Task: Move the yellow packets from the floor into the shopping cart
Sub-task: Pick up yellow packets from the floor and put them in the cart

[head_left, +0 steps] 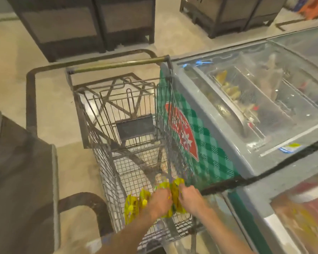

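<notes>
Low in the frame's centre I see the left hand (160,202) and right hand (190,198) both clutching a bunch of yellow packets (173,188) inside the shopping cart (106,173), at its lower end; a freezer (209,110) stands just right of it.

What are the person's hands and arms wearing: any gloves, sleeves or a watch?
Nothing worn shows. The left hand and right hand have no gloves, and no ring or watch can be made out through the blur. The left forearm and right forearm are uncovered to the picture's bottom edge; no sleeve is in view.
</notes>
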### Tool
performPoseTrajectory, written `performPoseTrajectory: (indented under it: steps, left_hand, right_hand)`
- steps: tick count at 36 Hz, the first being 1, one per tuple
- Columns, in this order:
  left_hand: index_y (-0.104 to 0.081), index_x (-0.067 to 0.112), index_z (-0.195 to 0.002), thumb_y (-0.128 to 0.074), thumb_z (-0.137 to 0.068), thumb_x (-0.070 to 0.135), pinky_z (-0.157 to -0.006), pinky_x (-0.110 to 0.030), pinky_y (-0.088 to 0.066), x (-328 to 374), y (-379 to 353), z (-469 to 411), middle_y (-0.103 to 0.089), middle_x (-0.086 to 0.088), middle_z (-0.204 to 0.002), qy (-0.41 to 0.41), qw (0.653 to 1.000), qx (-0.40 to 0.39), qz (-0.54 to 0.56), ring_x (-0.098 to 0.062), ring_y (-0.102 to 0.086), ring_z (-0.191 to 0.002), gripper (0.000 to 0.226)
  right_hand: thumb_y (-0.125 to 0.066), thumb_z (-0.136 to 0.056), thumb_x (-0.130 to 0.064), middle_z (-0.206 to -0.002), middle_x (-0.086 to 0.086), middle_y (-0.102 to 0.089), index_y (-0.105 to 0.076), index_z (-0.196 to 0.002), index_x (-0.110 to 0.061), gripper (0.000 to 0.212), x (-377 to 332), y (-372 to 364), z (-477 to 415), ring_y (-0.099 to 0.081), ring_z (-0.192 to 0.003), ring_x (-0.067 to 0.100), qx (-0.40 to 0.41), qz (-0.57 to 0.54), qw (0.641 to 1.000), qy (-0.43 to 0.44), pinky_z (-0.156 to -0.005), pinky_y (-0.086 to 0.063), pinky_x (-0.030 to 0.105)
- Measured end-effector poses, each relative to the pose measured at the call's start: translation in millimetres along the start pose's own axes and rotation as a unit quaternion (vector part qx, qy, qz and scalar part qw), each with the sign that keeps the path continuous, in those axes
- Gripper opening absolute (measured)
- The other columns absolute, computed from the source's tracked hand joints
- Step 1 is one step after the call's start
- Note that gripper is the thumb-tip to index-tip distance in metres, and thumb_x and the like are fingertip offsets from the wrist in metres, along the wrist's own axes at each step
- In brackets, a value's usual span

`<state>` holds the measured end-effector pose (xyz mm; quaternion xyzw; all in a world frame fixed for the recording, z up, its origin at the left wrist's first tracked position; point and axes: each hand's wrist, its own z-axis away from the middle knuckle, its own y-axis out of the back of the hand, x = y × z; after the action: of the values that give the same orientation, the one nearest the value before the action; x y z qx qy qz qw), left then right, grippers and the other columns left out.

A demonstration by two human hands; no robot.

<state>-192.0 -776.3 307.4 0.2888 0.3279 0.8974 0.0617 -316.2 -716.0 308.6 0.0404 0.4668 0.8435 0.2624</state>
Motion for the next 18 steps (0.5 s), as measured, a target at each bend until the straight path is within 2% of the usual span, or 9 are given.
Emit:
performPoseTrajectory:
  steps: [5, 9, 11, 14, 18]
  left_hand:
    - [-0.062, -0.001, -0.117, -0.037, -0.100, 0.007, -0.103, -0.047, -0.043, -10, -28, -28, -0.064, -0.023, -0.118, 0.038, 0.998, -0.042, 0.027, -0.041, -0.059, -0.111, 0.031]
    - [-0.063, 0.005, -0.118, -0.046, -0.100, 0.020, -0.091, -0.035, -0.049, -31, -51, -50, -0.064, -0.019, -0.120, 0.101, 0.993, -0.060, 0.007, -0.034, -0.062, -0.110, 0.029]
    - [-0.063, 0.006, -0.118, -0.048, -0.099, 0.023, -0.090, -0.034, -0.051, -38, -59, -58, -0.064, -0.018, -0.121, 0.108, 0.992, -0.061, 0.010, -0.034, -0.062, -0.109, 0.029]
    - [-0.063, 0.000, -0.118, -0.041, -0.101, 0.012, -0.092, -0.043, -0.052, -35, -60, -61, -0.065, -0.022, -0.119, 0.086, 0.992, -0.095, -0.003, -0.037, -0.063, -0.110, 0.030]
    - [-0.060, -0.002, -0.115, -0.038, -0.096, -0.001, -0.086, -0.043, -0.052, -36, -65, -73, -0.067, -0.024, -0.116, 0.081, 0.991, -0.103, 0.008, -0.038, -0.065, -0.107, 0.029]
  right_hand:
    - [-0.040, -0.092, -0.017, -0.109, 0.020, -0.068, -0.052, -0.123, -0.007, 0.034, 9, -34, -34, -0.063, -0.106, 0.039, -0.069, 0.035, 0.997, -0.013, -0.089, -0.050, 0.046]
    - [-0.041, -0.091, -0.017, -0.105, 0.020, -0.069, -0.053, -0.119, -0.006, 0.033, 15, -56, -54, -0.065, -0.103, 0.039, -0.093, 0.022, 0.995, -0.021, -0.084, -0.052, 0.046]
    - [-0.042, -0.091, -0.017, -0.104, 0.019, -0.069, -0.053, -0.121, -0.006, 0.033, 16, -64, -63, -0.065, -0.101, 0.038, -0.099, 0.032, 0.994, -0.018, -0.083, -0.053, 0.045]
    - [-0.042, -0.093, -0.013, -0.106, 0.017, -0.069, -0.052, -0.123, -0.006, 0.032, 15, -70, -69, -0.065, -0.102, 0.037, -0.121, 0.040, 0.992, -0.017, -0.082, -0.052, 0.043]
    - [-0.044, -0.088, -0.008, -0.099, 0.018, -0.070, -0.053, -0.122, -0.007, 0.035, 19, -76, -78, -0.068, -0.093, 0.037, -0.128, 0.009, 0.991, -0.036, -0.075, -0.054, 0.041]
